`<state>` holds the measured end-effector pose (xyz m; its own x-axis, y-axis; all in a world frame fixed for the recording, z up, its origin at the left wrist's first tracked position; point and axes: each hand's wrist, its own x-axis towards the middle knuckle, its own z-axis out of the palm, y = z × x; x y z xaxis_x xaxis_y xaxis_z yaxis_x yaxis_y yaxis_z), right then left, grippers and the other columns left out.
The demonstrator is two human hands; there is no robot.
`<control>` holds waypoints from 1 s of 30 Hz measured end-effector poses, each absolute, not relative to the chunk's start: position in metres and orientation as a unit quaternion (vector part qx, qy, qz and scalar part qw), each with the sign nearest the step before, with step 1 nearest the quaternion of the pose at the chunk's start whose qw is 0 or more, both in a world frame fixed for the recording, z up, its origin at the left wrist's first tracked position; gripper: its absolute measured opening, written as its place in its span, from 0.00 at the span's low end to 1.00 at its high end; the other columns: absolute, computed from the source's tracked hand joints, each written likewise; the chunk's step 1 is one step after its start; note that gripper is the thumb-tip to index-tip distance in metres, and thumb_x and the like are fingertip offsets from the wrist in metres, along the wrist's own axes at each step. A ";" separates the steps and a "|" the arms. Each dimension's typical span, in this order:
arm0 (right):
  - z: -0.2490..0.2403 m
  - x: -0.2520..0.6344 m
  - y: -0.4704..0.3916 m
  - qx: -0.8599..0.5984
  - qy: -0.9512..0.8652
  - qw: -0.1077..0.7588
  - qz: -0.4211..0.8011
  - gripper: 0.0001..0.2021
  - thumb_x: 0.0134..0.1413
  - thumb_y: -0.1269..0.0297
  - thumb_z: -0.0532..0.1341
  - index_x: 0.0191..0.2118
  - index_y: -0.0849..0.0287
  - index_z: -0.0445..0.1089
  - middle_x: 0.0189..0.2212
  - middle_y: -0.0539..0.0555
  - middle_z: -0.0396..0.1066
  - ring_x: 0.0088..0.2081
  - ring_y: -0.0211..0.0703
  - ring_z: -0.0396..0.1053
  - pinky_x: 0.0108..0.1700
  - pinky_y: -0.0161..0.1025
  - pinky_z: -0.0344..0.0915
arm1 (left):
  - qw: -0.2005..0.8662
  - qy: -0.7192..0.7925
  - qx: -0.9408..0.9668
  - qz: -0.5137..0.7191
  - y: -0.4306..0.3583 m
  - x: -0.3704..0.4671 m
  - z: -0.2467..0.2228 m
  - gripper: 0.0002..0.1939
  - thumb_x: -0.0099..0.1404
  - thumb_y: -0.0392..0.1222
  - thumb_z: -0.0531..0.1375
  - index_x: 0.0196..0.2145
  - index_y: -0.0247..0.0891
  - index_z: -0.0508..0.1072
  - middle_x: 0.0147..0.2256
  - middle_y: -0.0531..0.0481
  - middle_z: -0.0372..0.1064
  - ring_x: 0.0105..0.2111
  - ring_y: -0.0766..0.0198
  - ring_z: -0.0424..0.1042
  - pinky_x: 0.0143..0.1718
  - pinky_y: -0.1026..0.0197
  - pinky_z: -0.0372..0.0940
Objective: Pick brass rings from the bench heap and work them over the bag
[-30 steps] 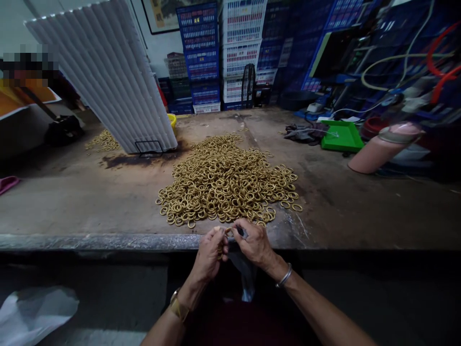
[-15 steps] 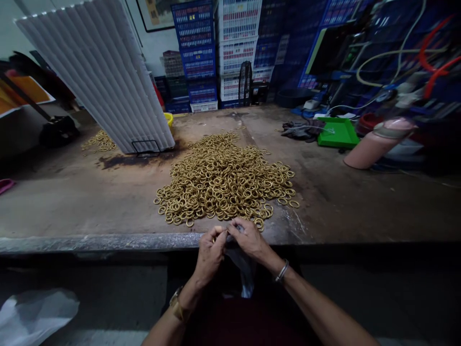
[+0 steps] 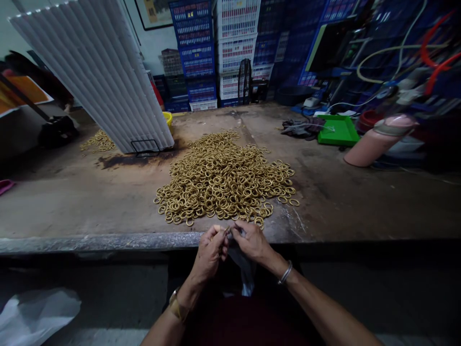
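Observation:
A wide heap of gold-coloured rings (image 3: 230,178) lies in the middle of the wooden table. At its near edge, my left hand (image 3: 212,247) is closed, pinching a gold ring (image 3: 226,229) between thumb and finger. Close beside it on the right, my right hand (image 3: 251,242) is closed round a greyish cloth (image 3: 245,266), which hangs down below the table edge. The fingertips of both hands nearly meet at the ring.
A tall corrugated white panel (image 3: 97,72) stands at the left, with a smaller ring pile (image 3: 99,142) behind it. On the right are a green tray (image 3: 338,130) and a pink bottle (image 3: 376,142). Stacked crates (image 3: 196,57) rise at the back.
My hands have parted slightly at the fingertips, and the ring in my left hand now shows between them. The heap looks unchanged.

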<state>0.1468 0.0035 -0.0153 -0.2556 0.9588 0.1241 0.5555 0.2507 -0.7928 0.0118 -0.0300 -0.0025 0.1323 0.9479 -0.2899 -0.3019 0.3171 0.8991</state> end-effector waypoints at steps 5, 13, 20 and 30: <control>-0.017 0.148 -0.004 -0.485 -0.808 0.232 0.241 0.05 0.47 0.70 0.53 0.28 0.58 0.66 0.21 0.49 0.66 0.23 0.35 0.60 0.27 0.32 0.48 | 0.620 0.501 0.396 0.456 -0.032 0.014 0.002 0.15 0.58 0.52 0.54 0.27 0.36 0.61 0.21 0.58 0.57 0.16 0.76 0.55 0.15 0.72 0.50; -0.012 0.147 -0.003 -0.496 -0.819 0.160 0.238 0.07 0.45 0.72 0.52 0.31 0.59 0.65 0.24 0.50 0.68 0.26 0.36 0.61 0.28 0.32 0.46 | 0.570 0.521 0.441 0.457 -0.033 0.014 0.002 0.14 0.59 0.50 0.54 0.25 0.36 0.61 0.19 0.58 0.55 0.16 0.75 0.54 0.16 0.71 0.51; -0.009 0.150 0.004 -0.552 -0.795 0.134 0.212 0.11 0.49 0.69 0.52 0.38 0.56 0.67 0.28 0.51 0.71 0.30 0.38 0.65 0.29 0.33 0.48 | 0.684 0.442 0.367 0.449 -0.050 0.013 0.021 0.12 0.58 0.48 0.56 0.28 0.37 0.62 0.18 0.59 0.56 0.14 0.76 0.53 0.14 0.72 0.48; -0.024 0.184 0.002 -0.661 -0.706 0.232 0.101 0.09 0.53 0.63 0.53 0.38 0.57 0.66 0.28 0.53 0.72 0.29 0.42 0.68 0.31 0.34 0.53 | 0.758 0.382 0.188 0.494 -0.042 -0.001 -0.002 0.12 0.55 0.46 0.60 0.27 0.33 0.64 0.30 0.47 0.66 0.20 0.74 0.60 0.15 0.72 0.51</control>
